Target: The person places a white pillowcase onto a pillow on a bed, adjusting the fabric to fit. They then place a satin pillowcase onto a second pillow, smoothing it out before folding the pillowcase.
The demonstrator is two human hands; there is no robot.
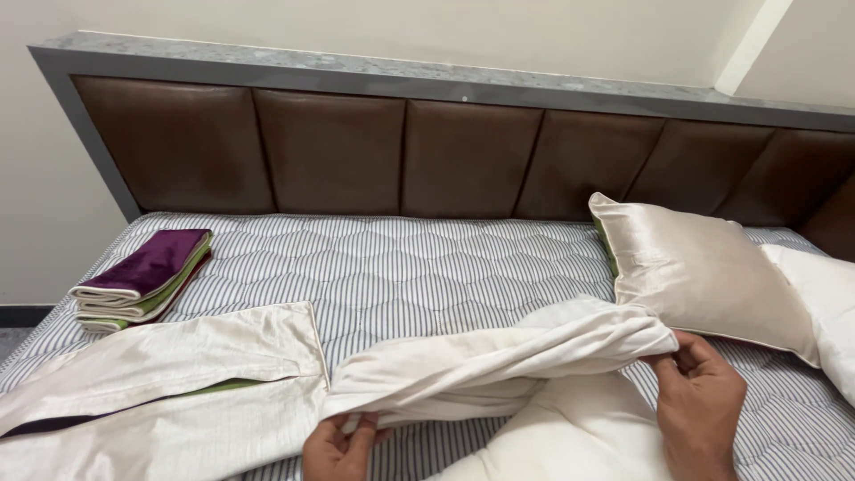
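Observation:
My left hand (337, 450) pinches one end of a cream fabric cover (490, 361) near the bottom edge of the view. My right hand (704, 401) grips the other end of the same cover, which stretches bunched and twisted between both hands. Under it lies a white pillow insert (570, 436), partly hidden by the cover. A second cream cover (169, 383) with a green and purple lining lies flat to the left of my left hand.
A striped quilted mattress (419, 267) carries everything. A shiny cream pillow (704, 267) leans at the right, a white pillow (824, 294) beside it. A folded purple, green and cream stack (142, 281) sits at the left. A brown padded headboard (463, 160) stands behind.

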